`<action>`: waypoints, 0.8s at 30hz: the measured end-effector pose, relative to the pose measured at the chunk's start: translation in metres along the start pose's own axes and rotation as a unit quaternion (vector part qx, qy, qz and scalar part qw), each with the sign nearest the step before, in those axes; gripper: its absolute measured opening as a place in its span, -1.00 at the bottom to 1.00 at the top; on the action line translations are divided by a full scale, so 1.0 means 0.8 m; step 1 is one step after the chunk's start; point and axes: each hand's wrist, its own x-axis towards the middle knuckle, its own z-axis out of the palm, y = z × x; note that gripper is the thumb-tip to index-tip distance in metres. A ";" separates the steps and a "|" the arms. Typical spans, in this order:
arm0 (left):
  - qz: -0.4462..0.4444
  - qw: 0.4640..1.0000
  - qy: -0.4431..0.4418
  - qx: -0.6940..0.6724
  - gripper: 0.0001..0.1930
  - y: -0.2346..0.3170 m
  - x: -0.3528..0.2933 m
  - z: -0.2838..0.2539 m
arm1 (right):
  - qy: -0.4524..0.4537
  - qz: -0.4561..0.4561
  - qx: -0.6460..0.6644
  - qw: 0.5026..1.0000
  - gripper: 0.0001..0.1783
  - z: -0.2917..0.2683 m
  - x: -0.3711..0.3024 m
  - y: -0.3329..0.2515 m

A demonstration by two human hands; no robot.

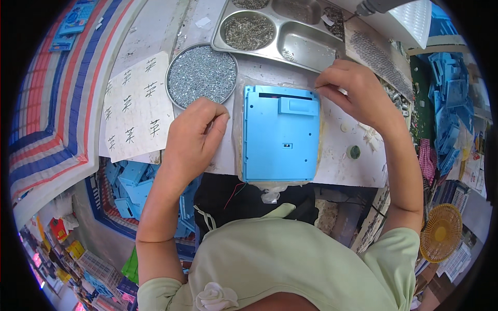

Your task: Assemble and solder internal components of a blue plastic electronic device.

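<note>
Blue case [277,150] is flanked by left hand [197,136], curled, and right hand [354,89], pinched; grip contents can't be told. Metal bowl [237,76] could be tipped if bumped by left knuckles.

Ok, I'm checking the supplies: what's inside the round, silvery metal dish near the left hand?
The round, silvery metal dish holds many small, silvery metal pieces. Its bottom is hidden beneath them, and the bare left hand covers part of its near edge.
</note>
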 end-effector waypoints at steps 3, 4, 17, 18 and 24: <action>0.024 0.998 -0.004 -0.066 -0.94 0.008 0.007 0.006 | 0.047 -0.036 0.048 0.997 -0.89 0.004 0.005 -0.018; 0.016 0.995 -0.018 -0.097 -0.93 0.015 0.009 0.007 | 0.065 -0.062 0.061 0.994 -0.88 0.008 0.009 -0.029; -0.013 0.974 -0.113 -0.196 -0.91 0.063 0.016 0.020 | 0.119 -0.173 -0.024 0.977 -0.79 0.017 -0.002 -0.094; -0.015 0.974 -0.122 -0.190 -0.91 0.062 0.016 0.020 | 0.114 -0.179 -0.028 0.977 -0.79 0.018 -0.003 -0.094; -0.009 0.990 -0.062 -0.123 -0.93 0.032 0.018 0.009 | 0.128 -0.065 0.076 0.987 -0.88 0.022 -0.012 -0.070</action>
